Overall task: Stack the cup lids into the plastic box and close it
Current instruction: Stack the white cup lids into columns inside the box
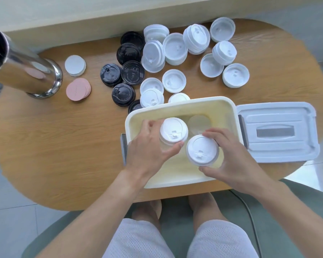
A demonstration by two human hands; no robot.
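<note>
An open cream plastic box sits at the table's near edge. Over its inside, my left hand grips a stack of white cup lids, and my right hand grips a second white lid stack beside it. One lid lies low in the box behind them. The box's grey-white cover lies flat to the right of the box. Several loose white lids and black lids are spread over the table behind the box.
A shiny metal cylinder stands at the far left of the oval wooden table. Beside it lie a pile of pink discs and a pile of white discs. My knees show below the table edge.
</note>
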